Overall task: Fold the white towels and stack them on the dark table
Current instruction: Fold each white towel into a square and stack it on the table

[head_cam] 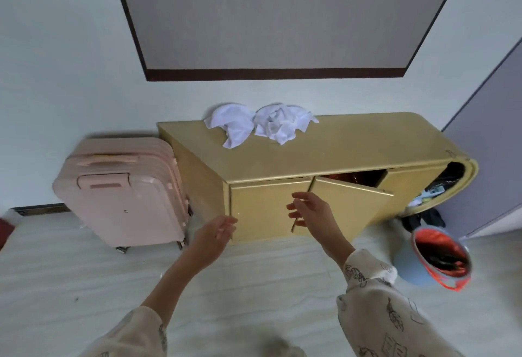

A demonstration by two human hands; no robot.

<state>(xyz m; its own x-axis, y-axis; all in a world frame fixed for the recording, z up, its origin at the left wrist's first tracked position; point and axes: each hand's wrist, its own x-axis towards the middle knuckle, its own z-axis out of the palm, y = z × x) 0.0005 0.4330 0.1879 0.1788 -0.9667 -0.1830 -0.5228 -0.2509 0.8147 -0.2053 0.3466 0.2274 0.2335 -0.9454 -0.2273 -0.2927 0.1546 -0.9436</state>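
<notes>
Two crumpled white towels lie side by side at the back of a low gold cabinet's top (339, 147): the left towel (233, 124) and the right towel (282, 123). Both of my hands are held out in the air in front of the cabinet's doors, well short of the towels. My left hand (214, 233) has relaxed fingers and holds nothing. My right hand (309, 209) is spread open and empty, in front of the cabinet doors. No dark table is in view.
One cabinet door (350, 201) stands ajar. A pink suitcase (124, 190) stands upright against the cabinet's left end. A blue bin with a red liner (437, 257) sits on the floor at the right. Pale floor lies between me and the cabinet.
</notes>
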